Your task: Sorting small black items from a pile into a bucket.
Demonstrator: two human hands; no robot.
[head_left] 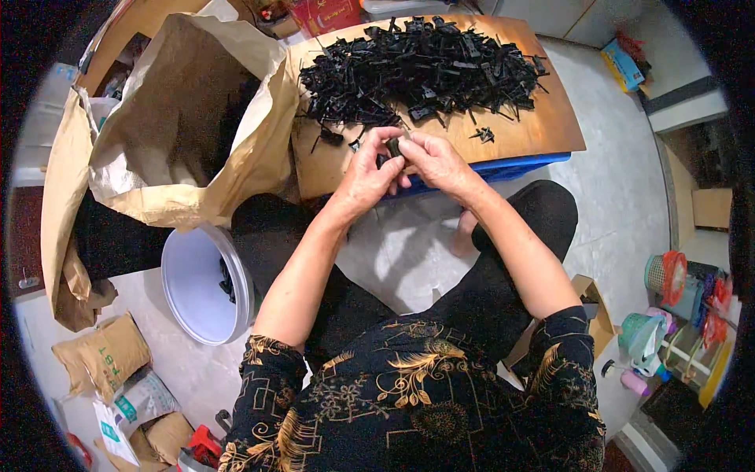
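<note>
Fingertips of the left hand [365,171] and right hand [440,164] close together on a small dark part [395,147] at upper centre, its long axis seemingly near upright in the frame; the black heap [425,71] lies just above on a wooden board [550,126], neither hand clearly nearer.

Green lettering on brown sack [114,350]; teal-and-white print on white bag [149,393]. Red box [326,14], beyond tabletop's [550,118] far-left corner: gold print, illegible.
</note>
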